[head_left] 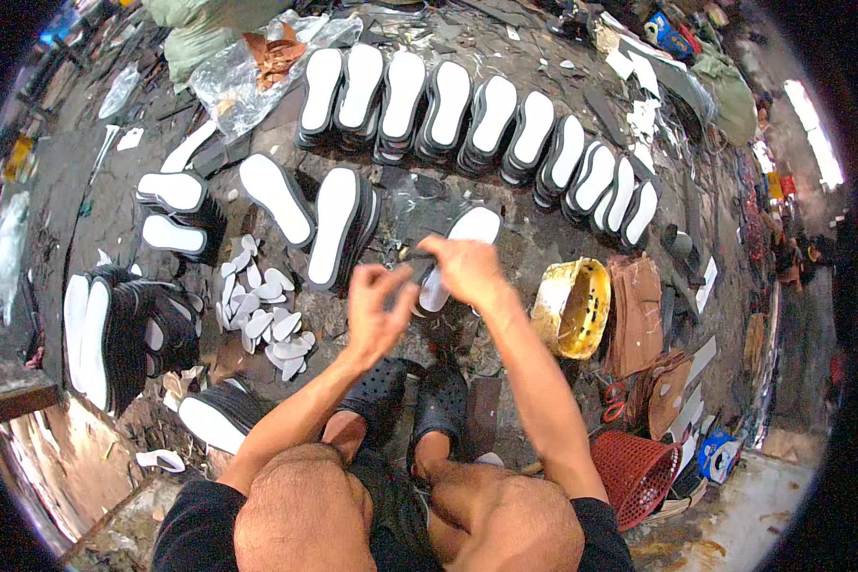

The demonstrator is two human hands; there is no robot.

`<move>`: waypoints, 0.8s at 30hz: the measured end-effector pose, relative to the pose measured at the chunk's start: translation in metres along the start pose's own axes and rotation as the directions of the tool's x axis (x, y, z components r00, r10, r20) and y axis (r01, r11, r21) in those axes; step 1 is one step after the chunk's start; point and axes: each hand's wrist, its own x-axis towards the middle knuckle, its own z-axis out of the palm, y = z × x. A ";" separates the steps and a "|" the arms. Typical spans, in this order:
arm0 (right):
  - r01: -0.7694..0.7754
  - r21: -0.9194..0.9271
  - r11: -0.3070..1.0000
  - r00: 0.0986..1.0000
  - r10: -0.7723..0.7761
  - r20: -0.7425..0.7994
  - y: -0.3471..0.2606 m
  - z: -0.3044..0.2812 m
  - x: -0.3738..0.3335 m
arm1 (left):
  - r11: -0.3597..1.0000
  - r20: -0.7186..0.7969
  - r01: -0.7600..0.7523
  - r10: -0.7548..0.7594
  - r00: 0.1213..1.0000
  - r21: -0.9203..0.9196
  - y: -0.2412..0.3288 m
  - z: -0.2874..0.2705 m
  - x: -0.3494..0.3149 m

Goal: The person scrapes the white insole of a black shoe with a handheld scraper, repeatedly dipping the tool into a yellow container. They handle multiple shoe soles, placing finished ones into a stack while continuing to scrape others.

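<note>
My right hand (465, 271) is closed, its fingertips pinched at a small dark piece (416, 255) whose kind I cannot make out. Just left of it, my left hand (379, 310) curls thumb and forefinger toward each other; whether anything sits between them is hidden. Beneath and behind the right hand lies a white-topped shoe sole (477, 225), partly covered by the hand. To the left, a stack of dark-edged white soles (335, 229) stands close to my left fingers, beside another tilted sole (276, 198). Small white oval pieces (257, 310) lie heaped left of my left wrist.
Stacked soles (494, 114) form a curved row at the far side. More sole stacks (95, 338) stand at left. On the right are a stained yellow container (572, 310), brown sheets (634, 315), red-handled scissors (614, 400) and a red basket (634, 477). Black clogs (439, 405) are on my feet.
</note>
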 end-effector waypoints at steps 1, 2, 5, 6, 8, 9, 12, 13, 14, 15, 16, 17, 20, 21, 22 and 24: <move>0.065 0.009 0.998 0.998 -0.065 0.017 -0.021 0.006 -0.008 | 0.997 -0.172 -0.059 0.051 0.984 -0.042 0.006 -0.020 0.013; 0.077 -0.080 0.994 0.997 -0.076 0.014 -0.040 0.016 -0.023 | 0.990 -0.305 -0.116 0.135 0.943 0.080 0.019 -0.039 0.026; 0.214 0.141 0.967 0.977 -0.210 -0.040 -0.074 0.036 -0.068 | 0.996 -0.507 -0.044 -0.003 0.862 -0.081 0.012 -0.061 0.047; 0.214 0.273 0.938 0.970 -0.171 -0.171 -0.077 0.028 -0.073 | 0.993 -0.518 -0.040 -0.025 0.855 -0.114 0.001 -0.064 0.046; 0.205 0.418 0.885 0.922 -0.032 -0.385 -0.060 -0.008 -0.076 | 0.994 -0.479 0.037 -0.081 0.874 -0.102 -0.003 -0.054 0.037; 0.190 0.453 0.871 0.882 0.051 -0.468 -0.040 -0.029 -0.071 | 0.996 -0.375 0.075 -0.088 0.923 -0.049 0.004 -0.041 0.027; 0.078 0.424 0.903 0.900 0.119 -0.419 0.038 -0.042 -0.048 | 0.976 0.186 -0.148 0.118 0.975 0.157 0.001 0.009 -0.005; 0.074 0.374 0.924 0.928 0.073 -0.364 0.062 -0.038 -0.040 | 0.957 0.273 -0.204 0.143 0.951 0.208 0.006 0.025 -0.009; 0.112 0.362 0.926 0.943 0.015 -0.333 0.077 -0.029 -0.029 | 0.964 0.303 -0.177 0.112 0.947 0.198 0.003 0.032 -0.010; 0.147 0.350 0.925 0.954 -0.039 -0.298 0.088 -0.022 -0.020 | 0.971 0.335 -0.150 0.081 0.939 0.186 0.001 0.037 -0.011; 0.181 0.340 0.923 0.961 -0.092 -0.261 0.102 -0.019 -0.011 | 0.978 0.343 -0.118 0.053 0.938 0.171 -0.002 0.038 -0.012; 0.041 0.415 0.909 0.968 0.066 -0.241 0.116 -0.019 0.000 | 0.982 0.351 -0.078 0.013 0.936 0.170 -0.005 0.036 -0.016; 0.248 0.092 0.964 0.946 -0.221 -0.237 0.127 -0.025 0.026 | 0.982 0.362 -0.056 -0.015 0.932 0.183 -0.006 0.035 -0.018; 0.381 0.081 0.921 0.918 -0.366 -0.151 0.117 -0.019 0.027 | 0.979 0.368 -0.061 -0.014 0.930 0.192 -0.007 0.033 -0.019; 0.379 0.114 0.918 0.920 -0.361 -0.148 0.119 -0.019 0.030 | 0.974 0.348 -0.078 0.000 0.938 0.213 -0.010 0.033 -0.015; 0.205 0.128 0.970 0.975 -0.191 -0.110 0.134 -0.024 0.013 | 0.973 0.336 -0.114 0.041 0.941 0.202 -0.004 0.035 -0.014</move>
